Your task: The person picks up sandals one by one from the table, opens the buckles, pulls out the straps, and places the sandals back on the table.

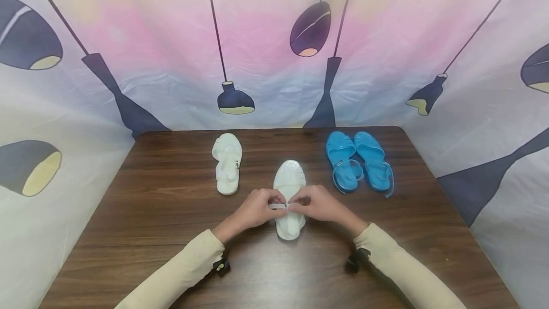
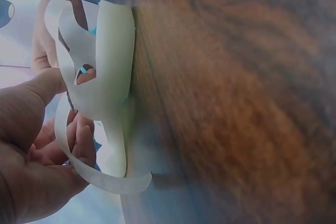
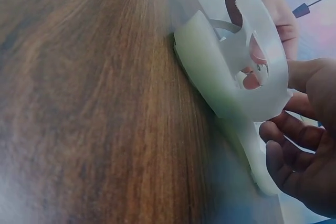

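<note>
Pinching the strap (image 1: pixel 276 206): left hand (image 1: pixel 257 208), right hand (image 1: pixel 318 203), fingertip contact partly hidden | white sandal (image 1: pixel 289 175) mid-table (image 1: pixel 163 180), well apart from side edges | blue sandals (image 1: pixel 340 144) near far edge, gap between

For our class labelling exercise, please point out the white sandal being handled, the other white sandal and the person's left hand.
Handled white sandal (image 1: pixel 289 175): head view, on its front upper.
Other white sandal (image 1: pixel 228 163): head view, about mid-length.
Left hand (image 1: pixel 256 208): head view, on its back.
</note>
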A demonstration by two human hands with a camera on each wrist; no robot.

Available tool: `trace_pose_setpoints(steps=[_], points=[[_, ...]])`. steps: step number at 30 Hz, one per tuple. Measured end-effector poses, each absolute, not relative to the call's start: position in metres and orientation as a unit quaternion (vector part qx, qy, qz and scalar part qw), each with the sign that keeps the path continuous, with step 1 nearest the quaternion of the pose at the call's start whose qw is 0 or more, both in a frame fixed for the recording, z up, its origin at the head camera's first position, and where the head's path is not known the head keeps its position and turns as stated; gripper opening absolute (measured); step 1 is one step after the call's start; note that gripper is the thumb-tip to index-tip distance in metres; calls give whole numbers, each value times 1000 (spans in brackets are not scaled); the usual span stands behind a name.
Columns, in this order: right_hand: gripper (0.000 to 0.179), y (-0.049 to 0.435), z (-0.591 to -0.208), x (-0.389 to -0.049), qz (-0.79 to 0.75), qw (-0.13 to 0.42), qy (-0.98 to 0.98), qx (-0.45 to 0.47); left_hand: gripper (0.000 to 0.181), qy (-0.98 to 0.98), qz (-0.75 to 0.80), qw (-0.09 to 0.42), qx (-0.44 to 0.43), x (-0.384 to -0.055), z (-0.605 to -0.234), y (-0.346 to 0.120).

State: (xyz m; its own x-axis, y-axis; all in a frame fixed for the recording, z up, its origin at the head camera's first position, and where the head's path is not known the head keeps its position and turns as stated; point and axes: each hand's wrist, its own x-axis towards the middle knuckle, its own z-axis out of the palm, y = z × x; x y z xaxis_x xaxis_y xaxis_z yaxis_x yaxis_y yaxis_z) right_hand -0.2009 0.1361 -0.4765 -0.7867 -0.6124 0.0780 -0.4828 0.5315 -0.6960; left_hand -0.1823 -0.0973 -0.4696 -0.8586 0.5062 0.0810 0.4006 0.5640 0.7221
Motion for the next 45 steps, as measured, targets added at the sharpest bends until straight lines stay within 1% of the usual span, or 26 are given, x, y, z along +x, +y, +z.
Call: trace_pose_setpoints(steps=[6, 15, 26, 36, 45], points=[[17, 135, -475, -199, -367, 81, 869, -323, 12, 883, 394, 61, 247, -178, -472, -96], [13, 133, -473, -197, -368, 43, 870, -325, 10, 885, 393, 38, 248, -175, -472, -96], [15, 133, -474, -192, -394, 40, 873, -285, 7, 881, 404, 31, 243, -176, -470, -96], [17, 144, -478, -193, -406, 51, 876, -257, 7, 874, 421, 27, 242, -175, -472, -100], [20, 156, -480, -197, -448, 88, 857, -240, 8, 871, 434, 39, 226, -176, -474, -106]])
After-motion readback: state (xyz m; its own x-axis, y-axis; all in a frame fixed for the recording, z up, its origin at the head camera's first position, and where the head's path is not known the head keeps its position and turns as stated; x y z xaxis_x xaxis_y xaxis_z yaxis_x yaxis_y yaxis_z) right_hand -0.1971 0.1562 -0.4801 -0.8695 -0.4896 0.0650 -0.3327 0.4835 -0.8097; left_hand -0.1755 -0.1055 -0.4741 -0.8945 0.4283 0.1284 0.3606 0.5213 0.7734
